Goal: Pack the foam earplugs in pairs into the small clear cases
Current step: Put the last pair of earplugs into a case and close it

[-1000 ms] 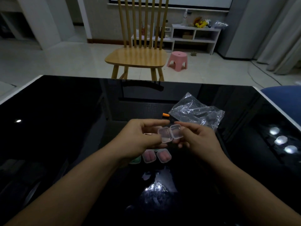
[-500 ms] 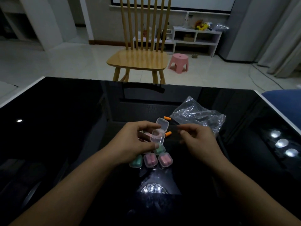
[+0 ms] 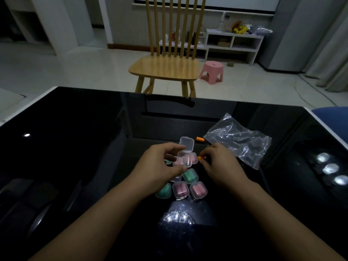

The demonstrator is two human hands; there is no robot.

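My left hand (image 3: 160,164) grips a small clear case (image 3: 185,154) with its lid flipped up, low over the black table (image 3: 75,147). My right hand (image 3: 219,162) pinches an orange earplug (image 3: 201,158) right beside that case. A second orange earplug (image 3: 200,139) lies on the table behind the case. Several closed cases sit under and in front of my hands: a green one (image 3: 190,176), another green one (image 3: 163,191), and two pink ones (image 3: 180,190) (image 3: 198,190). Others are partly hidden by my left hand.
A crumpled clear plastic bag (image 3: 239,140) lies to the right of my hands. A wooden chair (image 3: 165,66) stands beyond the table's far edge, with a pink stool (image 3: 211,71) behind it. A blue seat (image 3: 331,113) shows at the right edge.
The case was opened with both hands, then kept by my left hand alone. My right hand let go, moved to the orange earplug next to the case and took it between its fingertips.
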